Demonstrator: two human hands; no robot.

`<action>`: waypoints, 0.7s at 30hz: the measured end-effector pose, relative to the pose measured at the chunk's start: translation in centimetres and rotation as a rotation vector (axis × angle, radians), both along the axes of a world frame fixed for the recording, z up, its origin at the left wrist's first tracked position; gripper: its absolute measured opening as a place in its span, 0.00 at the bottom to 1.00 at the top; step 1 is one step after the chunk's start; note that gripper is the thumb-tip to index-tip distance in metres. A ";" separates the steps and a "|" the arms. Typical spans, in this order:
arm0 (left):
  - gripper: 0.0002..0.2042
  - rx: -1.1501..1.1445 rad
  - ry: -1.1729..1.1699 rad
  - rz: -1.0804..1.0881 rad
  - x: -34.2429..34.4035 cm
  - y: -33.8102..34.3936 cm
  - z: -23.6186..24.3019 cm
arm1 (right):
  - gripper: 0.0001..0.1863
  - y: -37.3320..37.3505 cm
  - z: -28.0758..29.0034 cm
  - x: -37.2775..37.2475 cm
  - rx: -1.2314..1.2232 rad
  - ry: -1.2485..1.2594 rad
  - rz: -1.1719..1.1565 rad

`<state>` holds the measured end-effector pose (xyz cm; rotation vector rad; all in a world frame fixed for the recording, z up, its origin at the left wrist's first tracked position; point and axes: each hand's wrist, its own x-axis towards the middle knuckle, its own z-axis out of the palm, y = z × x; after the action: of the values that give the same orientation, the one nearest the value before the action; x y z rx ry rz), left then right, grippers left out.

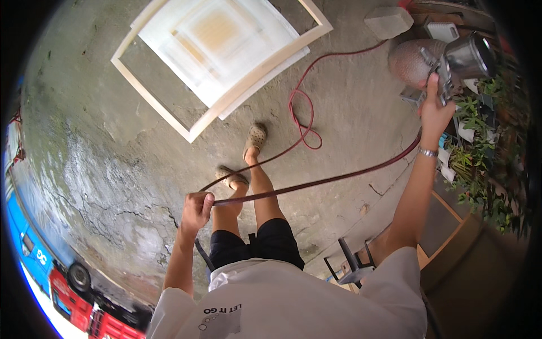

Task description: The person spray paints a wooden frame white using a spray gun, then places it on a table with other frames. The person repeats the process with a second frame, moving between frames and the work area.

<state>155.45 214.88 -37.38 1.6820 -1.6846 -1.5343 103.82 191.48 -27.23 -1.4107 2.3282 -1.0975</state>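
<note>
My right hand (436, 113) is raised at the far right, its fingers wrapped round the handle of a metal spray gun (444, 72). A silvery cup (466, 56) is fixed to the gun. Lower left, my left hand (197, 210) is closed round a dark red hose (322, 182). One stretch of the hose runs taut from this hand up toward my right wrist. The other part trails over the ground, loops once and leads to the upper right. Ahead of my feet is a pale wooden frame (151, 100), apart from both hands.
Within the frame's outline shows a white board (226, 79) with yellowish stains. A rounded brownish object (403, 59), a grey block (388, 22) and leafy plants (471, 118) crowd the right side. Behind me stands a dark stool (355, 268); a red and blue truck (70, 291) is lower left.
</note>
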 end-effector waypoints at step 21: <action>0.29 0.185 -0.139 0.099 1.4 -0.1 -2.9 | 0.25 0.0 -17.3 1.7 0.193 0.057 0.221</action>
<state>156.82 214.81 -40.28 1.9759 -1.5383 -1.6015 105.55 191.52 -44.49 -1.5948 2.1814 -0.7596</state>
